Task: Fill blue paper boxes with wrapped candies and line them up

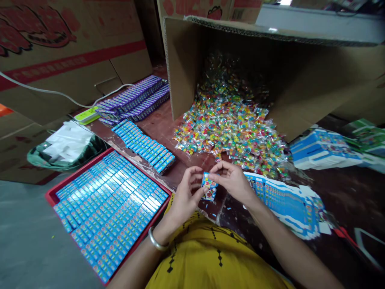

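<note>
Both my hands meet in front of me over a small blue printed box [209, 188]. My left hand [187, 196] grips its lower left side with curled fingers. My right hand [230, 178] pinches its top edge. Just beyond lies a heap of colourful wrapped candies [231, 128] spilling from a big tipped cardboard box [300, 68]. A fanned stack of flat blue box blanks [285, 200] lies under my right forearm.
A red tray [51, 197] at the left holds several rows of filled blue boxes [111, 204]. More blue boxes [144, 145] and purple ones [135, 98] are lined up behind it. A green bag of white scraps [69, 146], a power strip [86, 115] and cartons stand left.
</note>
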`<action>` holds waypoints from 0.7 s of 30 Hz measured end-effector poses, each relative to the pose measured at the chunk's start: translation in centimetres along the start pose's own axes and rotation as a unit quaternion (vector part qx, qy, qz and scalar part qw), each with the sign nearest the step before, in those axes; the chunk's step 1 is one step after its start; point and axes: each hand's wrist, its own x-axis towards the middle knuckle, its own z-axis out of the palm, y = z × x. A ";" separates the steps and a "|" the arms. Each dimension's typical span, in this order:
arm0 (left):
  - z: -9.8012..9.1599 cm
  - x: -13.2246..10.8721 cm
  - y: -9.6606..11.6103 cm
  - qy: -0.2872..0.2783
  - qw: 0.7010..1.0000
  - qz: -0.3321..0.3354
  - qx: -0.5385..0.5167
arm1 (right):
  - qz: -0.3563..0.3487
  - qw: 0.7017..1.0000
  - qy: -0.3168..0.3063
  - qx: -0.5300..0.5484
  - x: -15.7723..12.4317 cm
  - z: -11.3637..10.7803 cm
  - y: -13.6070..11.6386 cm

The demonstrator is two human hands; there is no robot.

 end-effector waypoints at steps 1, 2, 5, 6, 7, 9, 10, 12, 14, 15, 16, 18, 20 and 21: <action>0.0 0.0 0.0 -0.006 1.000 0.005 0.008 | 0.009 1.000 -0.006 0.000 0.2 -0.2 0.0; 0.0 -0.1 0.0 -0.014 1.000 0.008 0.012 | 0.017 1.000 -0.011 0.005 0.3 -0.4 0.0; 0.0 -0.2 0.1 -0.040 0.999 0.006 0.015 | 0.038 0.998 -0.027 0.035 0.7 -0.9 0.0; 0.0 -0.3 0.2 -0.045 0.999 0.004 0.017 | 0.042 0.998 -0.030 0.039 0.8 -1.0 0.0; 0.0 -0.3 0.2 -0.049 0.999 0.001 0.020 | 0.039 0.998 -0.031 0.033 0.8 -1.0 0.0; -0.1 -0.3 0.4 -0.055 0.998 -0.005 0.021 | 0.009 1.000 -0.021 -0.003 0.6 -0.9 -0.2; -0.2 -0.2 0.5 -0.055 0.998 -0.006 0.019 | -0.016 0.999 -0.013 -0.027 0.3 -0.8 -0.4; -0.4 0.0 0.7 -0.050 0.999 -0.005 0.011 | -0.060 0.996 -0.005 -0.061 -0.3 -0.6 -0.7; -0.6 0.2 0.8 -0.044 0.999 -0.004 -0.006 | -0.054 0.996 -0.028 -0.065 -1.0 -0.5 -0.7; -0.7 0.3 0.7 -0.045 0.999 -0.007 -0.016 | -0.035 0.996 -0.045 -0.062 -1.3 -0.4 -0.6; -0.7 0.4 0.6 -0.049 0.998 -0.012 -0.026 | -0.014 0.997 -0.057 -0.058 -1.5 -0.4 -0.4; -0.8 0.4 0.2 -0.055 0.997 -0.024 -0.042 | 0.012 0.997 -0.060 -0.047 -1.6 -0.3 0.2; -0.8 0.4 -0.3 -0.044 0.998 -0.033 -0.043 | 0.014 0.998 -0.047 -0.032 -1.5 -0.3 0.8; -0.9 0.5 -0.5 -0.034 0.998 -0.038 -0.033 | 0.015 0.998 -0.048 -0.026 -1.3 -0.3 1.0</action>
